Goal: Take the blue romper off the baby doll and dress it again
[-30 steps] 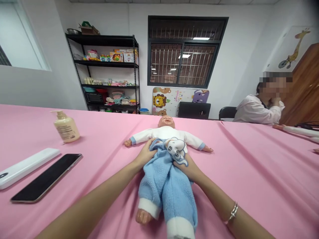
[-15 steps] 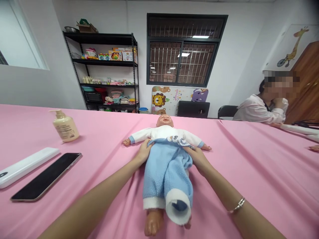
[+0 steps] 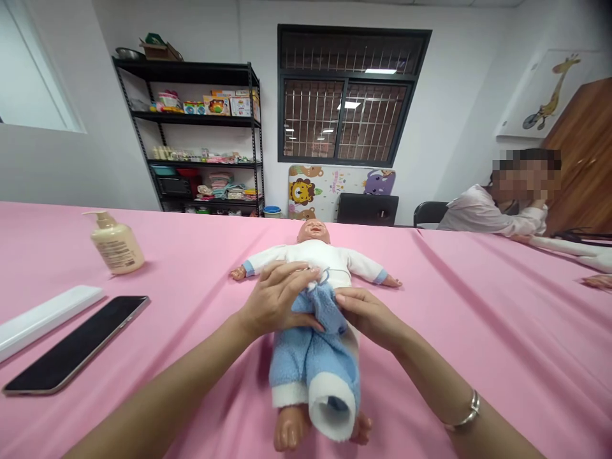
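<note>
A baby doll (image 3: 313,233) lies on its back on the pink table cover (image 3: 478,331), head away from me, in a white top and blue fleece trousers (image 3: 310,363) with white cuffs. My left hand (image 3: 277,299) rests over the doll's waist, fingers curled on the top edge of the trousers. My right hand (image 3: 366,315) pinches the blue fabric at the doll's right hip. Both bare feet stick out near me.
A cream pump bottle (image 3: 115,245), a white flat case (image 3: 45,315) and a black phone (image 3: 76,344) lie at the left. Another person (image 3: 488,210) sits at the far right end. A black shelf rack (image 3: 201,134) stands behind.
Both hands moved from the doll's sides onto its waist. The trouser top, earlier spread up to the chest with the elephant patch showing, is now bunched under my fingers.
</note>
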Demonstrator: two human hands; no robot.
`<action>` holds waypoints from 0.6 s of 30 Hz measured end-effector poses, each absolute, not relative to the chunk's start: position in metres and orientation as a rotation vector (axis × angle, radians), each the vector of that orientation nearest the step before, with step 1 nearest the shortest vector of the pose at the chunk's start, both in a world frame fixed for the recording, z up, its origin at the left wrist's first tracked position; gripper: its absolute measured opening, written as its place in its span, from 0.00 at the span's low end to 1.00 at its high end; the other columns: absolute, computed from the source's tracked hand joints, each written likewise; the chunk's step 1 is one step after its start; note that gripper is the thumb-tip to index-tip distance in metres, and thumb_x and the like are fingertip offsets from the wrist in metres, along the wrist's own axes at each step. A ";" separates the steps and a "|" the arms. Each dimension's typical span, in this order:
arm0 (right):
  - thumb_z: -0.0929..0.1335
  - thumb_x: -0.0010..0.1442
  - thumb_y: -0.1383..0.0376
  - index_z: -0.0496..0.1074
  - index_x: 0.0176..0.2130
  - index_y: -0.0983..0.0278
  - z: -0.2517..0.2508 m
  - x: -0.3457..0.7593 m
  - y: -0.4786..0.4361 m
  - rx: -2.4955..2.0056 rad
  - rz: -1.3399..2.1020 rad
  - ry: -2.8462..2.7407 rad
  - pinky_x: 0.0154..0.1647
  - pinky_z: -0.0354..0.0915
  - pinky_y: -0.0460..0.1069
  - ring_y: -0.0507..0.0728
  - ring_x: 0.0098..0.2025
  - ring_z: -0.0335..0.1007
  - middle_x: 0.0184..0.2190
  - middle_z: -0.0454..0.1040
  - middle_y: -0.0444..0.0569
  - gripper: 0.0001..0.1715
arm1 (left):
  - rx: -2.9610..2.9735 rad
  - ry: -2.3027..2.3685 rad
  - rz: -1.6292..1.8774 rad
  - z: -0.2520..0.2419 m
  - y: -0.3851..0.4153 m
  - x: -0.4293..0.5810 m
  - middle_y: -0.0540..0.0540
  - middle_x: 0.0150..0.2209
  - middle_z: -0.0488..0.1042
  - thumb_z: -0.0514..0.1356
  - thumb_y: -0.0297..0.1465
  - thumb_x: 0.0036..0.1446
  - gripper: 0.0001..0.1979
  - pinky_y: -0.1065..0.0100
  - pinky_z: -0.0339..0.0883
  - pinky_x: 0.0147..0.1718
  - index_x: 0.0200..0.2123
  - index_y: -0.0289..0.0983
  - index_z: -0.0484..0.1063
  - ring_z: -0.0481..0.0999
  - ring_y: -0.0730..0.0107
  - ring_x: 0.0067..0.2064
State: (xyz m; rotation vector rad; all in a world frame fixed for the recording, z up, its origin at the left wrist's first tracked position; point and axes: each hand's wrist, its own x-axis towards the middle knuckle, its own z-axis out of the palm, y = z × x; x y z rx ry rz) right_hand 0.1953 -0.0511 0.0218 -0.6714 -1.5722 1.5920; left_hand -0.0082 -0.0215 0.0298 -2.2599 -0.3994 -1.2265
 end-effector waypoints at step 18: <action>0.74 0.37 0.60 0.65 0.46 0.63 -0.015 0.211 -0.025 -1.438 1.077 -1.198 0.36 0.63 0.54 0.60 0.33 0.68 0.31 0.72 0.49 0.35 | -2.699 -0.659 -0.967 0.033 -0.022 -0.014 0.42 0.49 0.67 0.55 0.38 0.51 0.16 0.56 0.53 0.51 0.42 0.37 0.67 0.62 0.56 0.51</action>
